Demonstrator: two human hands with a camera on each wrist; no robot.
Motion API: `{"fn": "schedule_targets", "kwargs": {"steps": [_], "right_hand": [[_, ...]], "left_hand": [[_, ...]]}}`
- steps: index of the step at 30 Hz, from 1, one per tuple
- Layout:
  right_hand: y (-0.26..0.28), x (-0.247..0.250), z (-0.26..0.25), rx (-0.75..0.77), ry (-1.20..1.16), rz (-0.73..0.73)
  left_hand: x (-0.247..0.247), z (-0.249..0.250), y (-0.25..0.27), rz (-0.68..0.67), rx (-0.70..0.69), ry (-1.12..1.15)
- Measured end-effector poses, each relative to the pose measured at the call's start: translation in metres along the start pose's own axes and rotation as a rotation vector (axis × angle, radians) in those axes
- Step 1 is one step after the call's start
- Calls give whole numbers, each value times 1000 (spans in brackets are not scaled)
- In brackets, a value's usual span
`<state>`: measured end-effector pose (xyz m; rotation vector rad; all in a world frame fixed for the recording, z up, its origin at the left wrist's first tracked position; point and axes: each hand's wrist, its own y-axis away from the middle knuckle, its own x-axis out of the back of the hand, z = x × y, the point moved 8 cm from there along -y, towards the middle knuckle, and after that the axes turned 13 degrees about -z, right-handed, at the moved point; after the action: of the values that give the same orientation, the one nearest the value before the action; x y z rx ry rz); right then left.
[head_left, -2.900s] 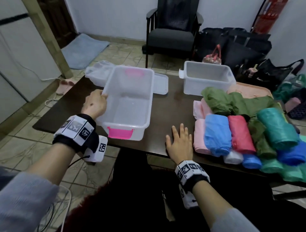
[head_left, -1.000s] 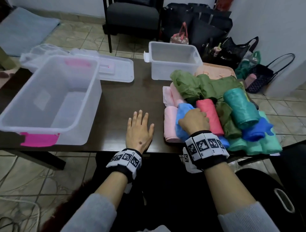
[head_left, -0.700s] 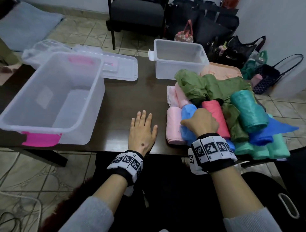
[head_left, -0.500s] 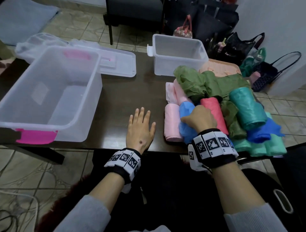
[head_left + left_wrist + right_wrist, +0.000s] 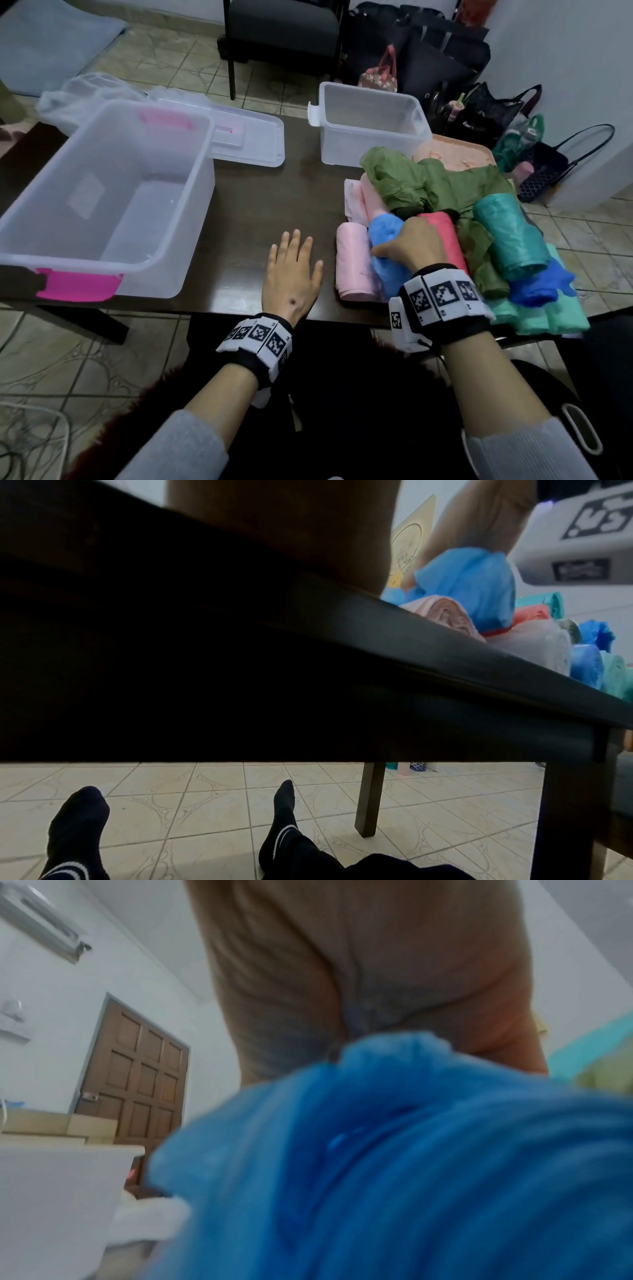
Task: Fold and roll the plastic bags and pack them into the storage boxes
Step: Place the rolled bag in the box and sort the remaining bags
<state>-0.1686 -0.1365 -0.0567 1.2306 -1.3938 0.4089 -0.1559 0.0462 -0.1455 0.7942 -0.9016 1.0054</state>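
My right hand [image 5: 407, 245] grips a rolled light-blue plastic bag [image 5: 385, 233] at the near left of a pile of rolled bags; the same blue roll [image 5: 394, 1150] fills the right wrist view and shows as a blue bag [image 5: 469, 585] in the left wrist view. Beside it lie a pink roll [image 5: 352, 263], a red roll [image 5: 448, 233], a teal roll [image 5: 507, 233] and crumpled olive-green bags [image 5: 411, 181]. My left hand [image 5: 291, 270] rests flat and open on the dark table [image 5: 260, 205]. A large clear box with pink latches [image 5: 102, 205] stands at the left, a smaller clear box [image 5: 370, 126] at the back.
A clear lid [image 5: 246, 137] lies behind the large box. A peach tray [image 5: 459, 154] sits behind the pile. A dark chair [image 5: 284, 31] and several handbags [image 5: 479, 106] stand on the tiled floor beyond the table. My socked feet [image 5: 284, 813] are under the table.
My left hand left the large box and came to lie flat at the table's front. My right hand moved right onto the pile and took hold of the blue roll.
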Motion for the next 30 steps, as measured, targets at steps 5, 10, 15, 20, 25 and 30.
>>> {"fn": "schedule_targets", "kwargs": {"steps": [5,10,15,20,25,30], "right_hand": [[17,46,-25,102,-173,90],[12,33,-84,271,-319,-9],[-7,-54,-114,240,-214,-167],[-26,-85,-114,292,-151,-347],[-33,-54,-130,560,-153,-204],[15,-10,-112,648,-581,469]], "left_hand": [[4,-2,-2,1,-24,125],[39,-33,2,189,2,659],[64,-77,10,290,155,739],[67,-92,6,250,191,714],[68,-94,-4,189,250,728],[71,-89,-9,69,260,683]]}}
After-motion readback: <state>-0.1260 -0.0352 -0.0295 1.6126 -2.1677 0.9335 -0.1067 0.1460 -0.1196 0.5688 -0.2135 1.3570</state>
